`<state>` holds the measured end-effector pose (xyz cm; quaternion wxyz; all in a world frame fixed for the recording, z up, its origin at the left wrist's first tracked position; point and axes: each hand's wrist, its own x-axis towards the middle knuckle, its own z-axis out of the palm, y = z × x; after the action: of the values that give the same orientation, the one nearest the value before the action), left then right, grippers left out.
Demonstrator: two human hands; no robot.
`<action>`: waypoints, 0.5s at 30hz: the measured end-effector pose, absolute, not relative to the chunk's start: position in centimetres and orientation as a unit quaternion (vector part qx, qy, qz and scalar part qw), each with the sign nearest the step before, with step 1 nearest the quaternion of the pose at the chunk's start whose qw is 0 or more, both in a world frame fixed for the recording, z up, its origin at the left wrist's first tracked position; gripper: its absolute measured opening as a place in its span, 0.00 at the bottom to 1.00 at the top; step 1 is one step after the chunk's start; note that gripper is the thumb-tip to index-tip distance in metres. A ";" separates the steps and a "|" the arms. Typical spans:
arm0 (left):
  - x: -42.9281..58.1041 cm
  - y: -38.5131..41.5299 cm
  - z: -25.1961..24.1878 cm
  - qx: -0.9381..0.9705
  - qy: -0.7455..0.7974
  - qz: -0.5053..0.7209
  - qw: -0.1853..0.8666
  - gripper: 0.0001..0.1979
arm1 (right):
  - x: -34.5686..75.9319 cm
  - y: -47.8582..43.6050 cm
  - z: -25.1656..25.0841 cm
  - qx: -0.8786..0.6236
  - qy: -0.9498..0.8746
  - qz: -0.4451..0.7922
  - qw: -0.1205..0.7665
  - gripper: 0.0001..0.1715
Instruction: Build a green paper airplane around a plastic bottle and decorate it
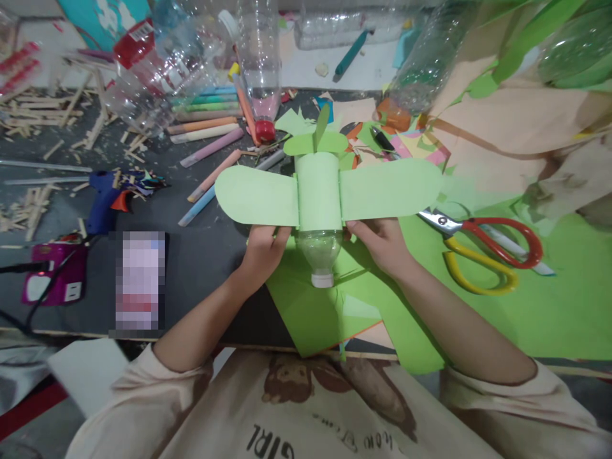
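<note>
I hold a plastic bottle airplane (319, 191) over the table. Its body is wrapped in light green paper, two rounded green paper wings stick out left and right, and a green tail stands at the far end. The clear neck with its white cap (322, 278) points toward me. My left hand (262, 252) grips under the left wing beside the bottle. My right hand (380, 242) grips under the right wing. Both hands have fingers curled against the craft.
Green paper sheets (526, 306) lie under and right of my hands, with red and yellow scissors (482, 245) on them. A blue glue gun (102, 197), coloured markers (210, 137), empty clear bottles (258, 57), wooden sticks (29, 210) and a pink power strip (52, 271) lie to the left.
</note>
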<state>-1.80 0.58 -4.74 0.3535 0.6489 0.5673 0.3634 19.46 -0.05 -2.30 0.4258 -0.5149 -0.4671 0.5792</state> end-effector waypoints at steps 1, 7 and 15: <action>-1.8 0.6 -4.7 0.648 0.565 0.367 0.356 0.11 | 19.4 0.0 -2.3 -0.515 -0.467 0.580 0.424 0.13; -1.7 0.6 -4.2 0.643 0.529 0.393 0.390 0.11 | 19.5 -0.1 -2.3 -0.516 -0.472 0.577 0.421 0.14; -1.5 0.7 -4.2 0.615 0.556 0.393 0.397 0.11 | 19.6 -0.2 -2.7 -0.514 -0.467 0.577 0.429 0.14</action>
<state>-1.46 0.68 -4.18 0.3971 0.6152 0.5561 0.3932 19.57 -0.18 -2.71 0.4291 -0.5144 -0.4672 0.5770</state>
